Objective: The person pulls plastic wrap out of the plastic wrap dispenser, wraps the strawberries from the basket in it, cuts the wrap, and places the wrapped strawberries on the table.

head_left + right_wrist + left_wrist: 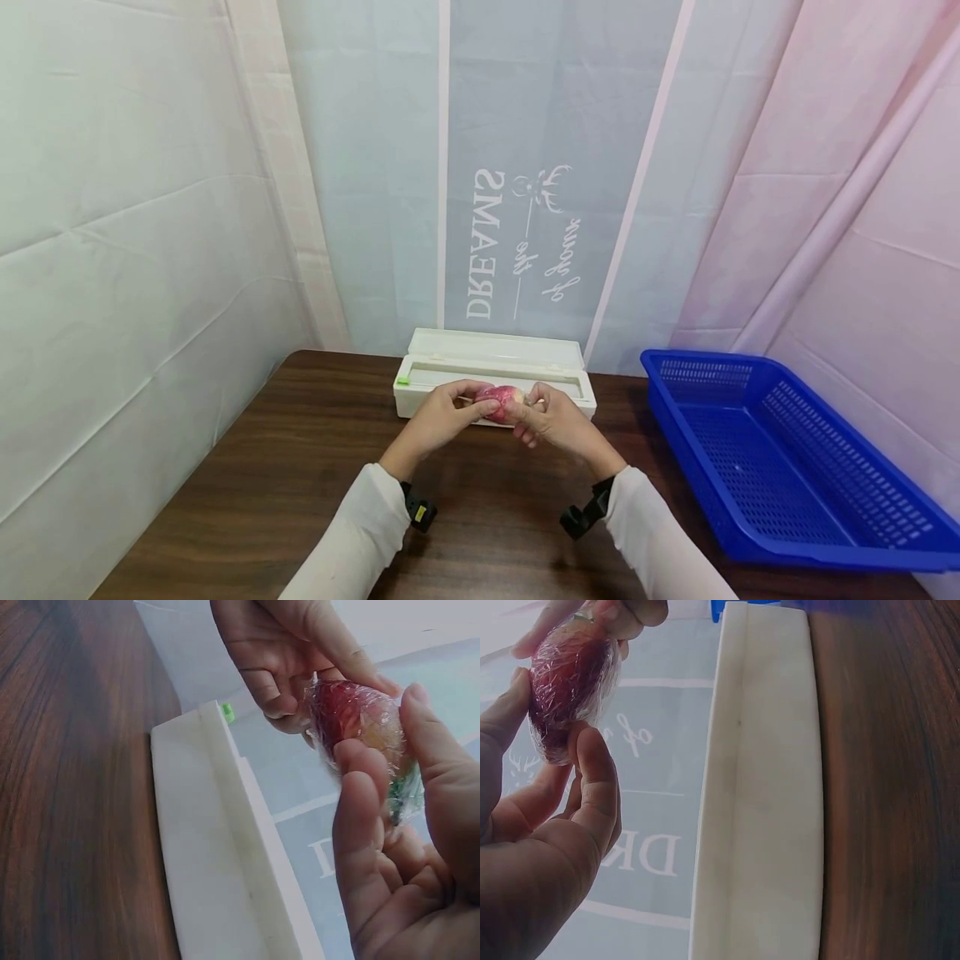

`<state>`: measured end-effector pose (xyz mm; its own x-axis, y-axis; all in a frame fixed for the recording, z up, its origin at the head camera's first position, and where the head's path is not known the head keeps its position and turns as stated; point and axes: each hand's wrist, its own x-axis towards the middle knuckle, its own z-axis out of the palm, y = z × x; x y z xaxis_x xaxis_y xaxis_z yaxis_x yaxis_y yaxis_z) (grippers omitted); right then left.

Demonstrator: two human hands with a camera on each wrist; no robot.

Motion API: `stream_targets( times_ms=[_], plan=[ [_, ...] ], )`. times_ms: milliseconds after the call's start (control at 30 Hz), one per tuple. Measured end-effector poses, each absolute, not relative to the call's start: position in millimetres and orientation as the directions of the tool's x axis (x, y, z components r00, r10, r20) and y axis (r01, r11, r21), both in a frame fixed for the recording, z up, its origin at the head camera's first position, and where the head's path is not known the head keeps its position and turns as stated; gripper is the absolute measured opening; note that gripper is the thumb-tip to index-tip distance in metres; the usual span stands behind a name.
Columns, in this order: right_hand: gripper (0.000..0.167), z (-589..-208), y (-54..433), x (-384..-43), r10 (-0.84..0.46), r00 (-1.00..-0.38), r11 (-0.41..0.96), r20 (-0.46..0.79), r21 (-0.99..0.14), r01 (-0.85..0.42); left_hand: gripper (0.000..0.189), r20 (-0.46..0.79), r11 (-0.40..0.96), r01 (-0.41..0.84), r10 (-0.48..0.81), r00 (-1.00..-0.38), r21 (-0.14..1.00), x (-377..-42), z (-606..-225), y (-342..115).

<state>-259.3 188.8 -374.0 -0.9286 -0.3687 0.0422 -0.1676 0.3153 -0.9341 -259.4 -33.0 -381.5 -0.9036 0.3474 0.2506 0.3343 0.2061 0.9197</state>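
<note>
Between both hands is a red and pale-yellow apple (501, 403) wrapped in clear cling film (315, 724), which looks crinkled and shiny in the wrist views. My left hand (444, 414) pinches one end with thumb and fingers. At the other end, my right hand (557, 419) pinches the film and fruit, its thumb on the near side. A green patch (403, 787) shows through the film near the right fingers. Just behind the hands stands a long white cling film dispenser (405, 404), its lid (495, 347) raised. The hands and apple overlap its front in the head view.
A large blue plastic basket (738, 467) stands on the right of the dark wooden table (300, 467). On the dispenser's left end sits a small green tab (403, 381). Pale cloth curtains (375, 167) enclose the table at the back and sides.
</note>
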Motion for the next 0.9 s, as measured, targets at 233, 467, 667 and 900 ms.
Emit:
stream_targets(
  times_ms=[233,467,667,900],
  plan=[
    [0.034,-381.0,187.1,-258.4,-0.355,-0.925,0.343,0.135,-0.902,-0.263,0.042,0.23,0.168,0.302,0.347,-0.909,0.938,-259.3,-381.6,-35.8],
    [0.038,-383.1,193.9,-255.7,-0.324,-0.925,0.27,0.198,-0.918,-0.291,0.046,0.218,0.153,0.281,0.336,-0.916,0.947,-259.8,-381.2,-41.4],
    [0.049,-383.0,201.1,-251.7,-0.356,-0.9,0.261,0.251,-0.898,-0.353,0.046,0.217,0.141,0.279,0.342,-0.914,0.95,-260.5,-383.1,-42.5],
    [0.051,-385.1,205.6,-249.4,-0.364,-0.894,0.258,0.261,-0.894,-0.366,0.043,0.208,0.129,0.267,0.348,-0.914,0.955,-261.2,-385.8,-41.7]
  ],
)
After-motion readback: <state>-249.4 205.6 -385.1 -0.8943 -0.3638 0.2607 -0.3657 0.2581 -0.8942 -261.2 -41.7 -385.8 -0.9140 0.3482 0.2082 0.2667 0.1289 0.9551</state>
